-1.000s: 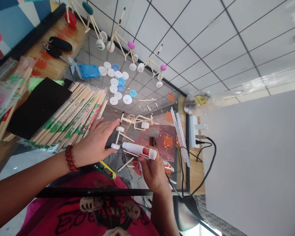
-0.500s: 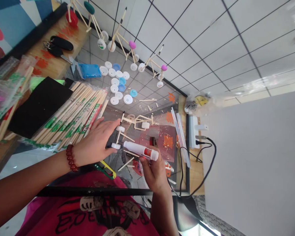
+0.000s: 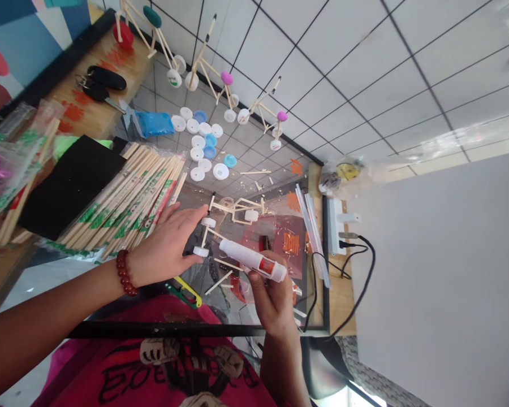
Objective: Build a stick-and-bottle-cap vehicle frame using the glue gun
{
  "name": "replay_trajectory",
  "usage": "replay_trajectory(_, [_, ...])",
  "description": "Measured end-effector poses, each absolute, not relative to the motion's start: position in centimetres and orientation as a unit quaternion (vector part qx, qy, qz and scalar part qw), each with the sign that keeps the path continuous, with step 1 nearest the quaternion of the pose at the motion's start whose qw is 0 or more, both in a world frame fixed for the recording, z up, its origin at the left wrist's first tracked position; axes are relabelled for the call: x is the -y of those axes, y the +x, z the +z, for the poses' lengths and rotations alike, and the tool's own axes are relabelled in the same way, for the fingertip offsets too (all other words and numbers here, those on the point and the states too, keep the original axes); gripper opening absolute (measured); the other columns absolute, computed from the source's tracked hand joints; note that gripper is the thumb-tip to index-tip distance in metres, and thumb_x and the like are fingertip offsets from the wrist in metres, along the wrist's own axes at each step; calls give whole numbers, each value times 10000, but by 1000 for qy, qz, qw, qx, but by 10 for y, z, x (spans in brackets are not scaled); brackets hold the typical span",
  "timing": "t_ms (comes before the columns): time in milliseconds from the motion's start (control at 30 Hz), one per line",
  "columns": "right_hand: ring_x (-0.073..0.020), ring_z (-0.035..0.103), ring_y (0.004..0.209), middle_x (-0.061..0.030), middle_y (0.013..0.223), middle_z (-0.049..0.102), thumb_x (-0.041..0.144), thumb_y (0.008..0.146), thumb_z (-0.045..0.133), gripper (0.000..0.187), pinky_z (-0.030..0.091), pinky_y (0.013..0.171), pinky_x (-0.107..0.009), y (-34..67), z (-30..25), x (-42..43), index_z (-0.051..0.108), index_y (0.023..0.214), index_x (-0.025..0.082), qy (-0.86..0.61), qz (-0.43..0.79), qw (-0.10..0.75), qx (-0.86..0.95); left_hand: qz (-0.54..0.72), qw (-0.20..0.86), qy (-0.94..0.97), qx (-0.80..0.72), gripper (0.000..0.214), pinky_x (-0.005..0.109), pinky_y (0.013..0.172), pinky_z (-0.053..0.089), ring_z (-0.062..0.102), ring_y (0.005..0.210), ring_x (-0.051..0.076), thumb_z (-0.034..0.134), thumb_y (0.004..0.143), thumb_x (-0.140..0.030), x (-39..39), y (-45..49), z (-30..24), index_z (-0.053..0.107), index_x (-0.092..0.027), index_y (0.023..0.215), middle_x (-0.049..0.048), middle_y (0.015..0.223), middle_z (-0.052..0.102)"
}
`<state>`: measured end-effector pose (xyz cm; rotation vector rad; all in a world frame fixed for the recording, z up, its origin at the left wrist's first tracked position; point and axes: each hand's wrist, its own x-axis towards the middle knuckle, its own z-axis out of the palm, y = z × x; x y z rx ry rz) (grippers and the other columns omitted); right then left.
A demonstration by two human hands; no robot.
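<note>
- White cylindrical tool with a red window (image 3: pixel 252 260), right there in the head view, gripped up in the air over the work, its narrow end just beside a stick of the wooden frame!
- The right hand (image 3: pixel 271 299) is clenched around its capped end, fingers wrapped firmly, coming in from the bottom of the view.
- The left hand (image 3: pixel 165 243) is closed on the wooden stick frame (image 3: pixel 233 212), fingers on top, thumb below, right at the end carrying two white bottle-cap wheels (image 3: pixel 207 222).
- A red bead bracelet (image 3: pixel 123 273) sits on that left wrist.
- Just beside the left hand lies a big bundle of wrapped chopsticks (image 3: pixel 127 203), with a black foam sheet (image 3: pixel 68 186) next to it.
- Below the hands, green-and-yellow snips (image 3: pixel 182 292), close by that wrist.
- Further up, on the wooden desk (image 3: pixel 97 118), a black key fob (image 3: pixel 106 77).
- Beyond, more stick models on cap wheels (image 3: pixel 199 68), loose white and blue caps (image 3: pixel 199 152) and a blue packet (image 3: pixel 155 124).
- Off to the right, a white power strip (image 3: pixel 335 226) with a black cable (image 3: pixel 360 282) plugged in.
</note>
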<state>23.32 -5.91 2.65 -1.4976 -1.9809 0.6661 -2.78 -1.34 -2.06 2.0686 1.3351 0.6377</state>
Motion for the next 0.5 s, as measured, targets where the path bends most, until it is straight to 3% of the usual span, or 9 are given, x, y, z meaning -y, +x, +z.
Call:
replay_trajectory(133, [-226,661,923,-85,1055,661,330,977,571,239,552,784,-362,234,26,63,596,1191,227,-567,237,338,713,248,297,773,-502,876,583,1248,212,498,1406,339,744,795,-290,14,-28,-21,295,-223,1543,146,1475,570])
replay_trajectory(300, [-199,655,772,-72,960,656,432,950,599,293,541,657,-324,256,20,66,583,1155,222,-608,202,463,612,233,289,778,-506,893,598,1247,231,494,1408,362,763,777,-319,13,-28,-20,306,-208,1537,169,1491,552])
replay_trajectory(400, [-215,687,800,-72,961,662,432,903,654,349,547,682,-336,282,18,58,566,1164,218,-638,169,522,540,233,281,780,-508,929,618,1238,256,479,1418,384,764,780,-348,13,-28,-23,269,-224,1557,171,1518,528])
replay_trajectory(500, [-230,710,852,-84,1001,692,399,861,699,428,558,756,-368,310,14,41,542,1208,203,-675,146,530,493,244,272,779,-509,932,634,1225,280,469,1422,400,751,795,-357,13,-29,-28,243,-255,1570,161,1525,522])
